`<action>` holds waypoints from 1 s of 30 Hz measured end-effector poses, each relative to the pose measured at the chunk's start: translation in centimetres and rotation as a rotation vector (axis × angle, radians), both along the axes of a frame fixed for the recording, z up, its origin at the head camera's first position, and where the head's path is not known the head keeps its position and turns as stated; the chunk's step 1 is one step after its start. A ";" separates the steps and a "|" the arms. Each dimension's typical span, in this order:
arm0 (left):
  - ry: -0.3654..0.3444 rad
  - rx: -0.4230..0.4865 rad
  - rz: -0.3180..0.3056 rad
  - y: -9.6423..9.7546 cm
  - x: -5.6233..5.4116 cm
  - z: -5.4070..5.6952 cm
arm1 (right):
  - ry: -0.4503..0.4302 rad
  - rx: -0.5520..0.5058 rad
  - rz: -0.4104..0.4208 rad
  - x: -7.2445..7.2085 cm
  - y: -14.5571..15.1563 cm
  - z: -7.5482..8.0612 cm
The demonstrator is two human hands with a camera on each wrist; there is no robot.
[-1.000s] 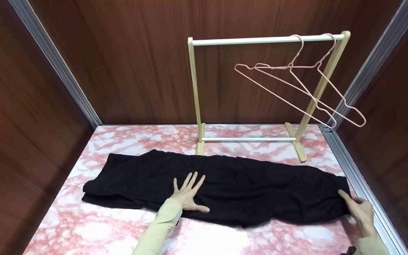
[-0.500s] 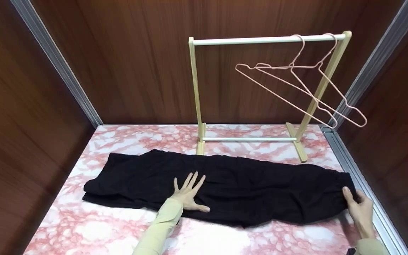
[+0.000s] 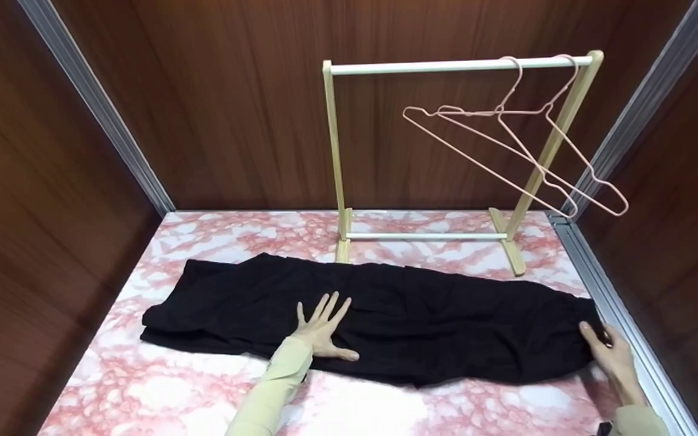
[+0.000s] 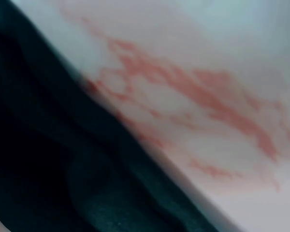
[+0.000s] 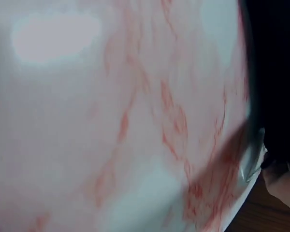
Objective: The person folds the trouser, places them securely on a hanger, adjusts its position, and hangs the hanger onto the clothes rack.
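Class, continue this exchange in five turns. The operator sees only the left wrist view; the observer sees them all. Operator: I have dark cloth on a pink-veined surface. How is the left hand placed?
Observer: The left hand rests spread on the black garment.
Operator: And the right hand?
Observer: It holds the garment's right end.
Operator: What stands beyond the garment?
Observer: A clothes rack with two pink hangers on it.

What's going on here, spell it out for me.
A person's left hand rests, fingers spread, on a black garment laid lengthwise across the pink-and-white table. Their right hand holds its right end, thumb on top. Behind it stands a rack, with two bare pink hangers hooked on its top rail.
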State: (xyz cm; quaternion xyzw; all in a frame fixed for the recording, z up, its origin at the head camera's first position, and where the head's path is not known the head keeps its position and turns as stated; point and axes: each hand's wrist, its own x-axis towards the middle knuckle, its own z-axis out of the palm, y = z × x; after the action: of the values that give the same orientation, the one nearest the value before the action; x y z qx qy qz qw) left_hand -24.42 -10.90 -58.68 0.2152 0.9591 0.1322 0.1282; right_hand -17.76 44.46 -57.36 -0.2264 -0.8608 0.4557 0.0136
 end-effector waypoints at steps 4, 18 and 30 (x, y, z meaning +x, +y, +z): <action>0.004 0.003 -0.003 -0.1 -0.1 -0.1 | -0.079 -0.059 0.085 0.1 0.4 0.3; -0.007 0.001 -0.002 -0.1 -0.3 -0.5 | 0.107 -0.048 0.103 0.6 -0.1 -0.3; 0.000 -0.017 -0.003 -0.2 -0.3 -0.8 | 0.198 0.115 0.031 0.4 0.1 0.1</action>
State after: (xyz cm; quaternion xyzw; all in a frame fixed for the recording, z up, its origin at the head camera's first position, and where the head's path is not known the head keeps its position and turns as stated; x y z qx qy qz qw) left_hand -24.76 -11.15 -59.48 0.2155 0.9598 0.1239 0.1303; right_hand -17.32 44.57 -57.26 -0.1658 -0.8833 0.4259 0.1042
